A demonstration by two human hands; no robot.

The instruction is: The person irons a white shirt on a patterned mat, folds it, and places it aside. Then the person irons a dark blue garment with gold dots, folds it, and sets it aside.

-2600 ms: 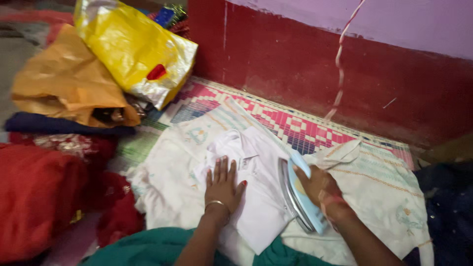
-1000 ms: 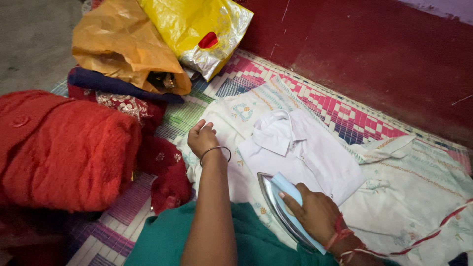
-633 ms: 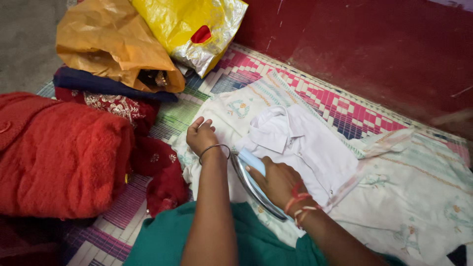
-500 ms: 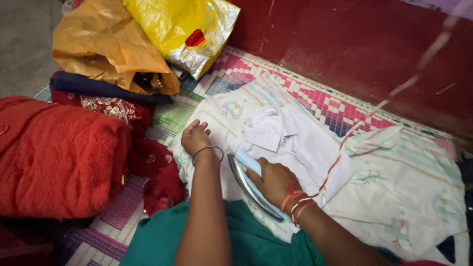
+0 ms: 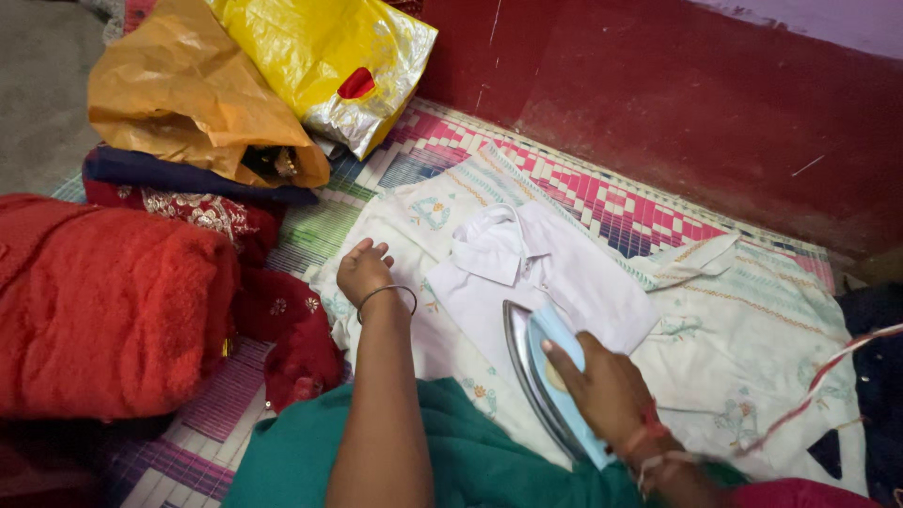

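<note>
Landmark: the small white collared shirt (image 5: 546,282), laid flat on a cream embroidered cloth (image 5: 752,329) over a pink and white woven mat (image 5: 602,202).
Iron: a light blue clothes iron (image 5: 550,390) with a metal soleplate is pressed on the shirt's near edge, nose pointed toward the collar.
Right hand: the right hand (image 5: 607,390) is closed around the iron's top handle, thumb lying along it.
Left hand: the left hand (image 5: 365,273) is loosely curled, knuckles resting on the cream cloth just left of the shirt; nothing is seen held in it. A thin bangle is worn at the wrist.
Iron handling: judged rigid, fairly heavy and hot underneath; it is best taken only by the top handle.
Shirt handling: judged light, soft and limp, easily creased or dragged by the soleplate; it is best held flat at a hem or sleeve edge.
Cord: a red and white cord (image 5: 818,381) hangs right of the shirt.
Surroundings: left of the shirt a red blanket (image 5: 103,310); beyond it orange (image 5: 188,103) and yellow (image 5: 310,56) plastic bags.
</note>
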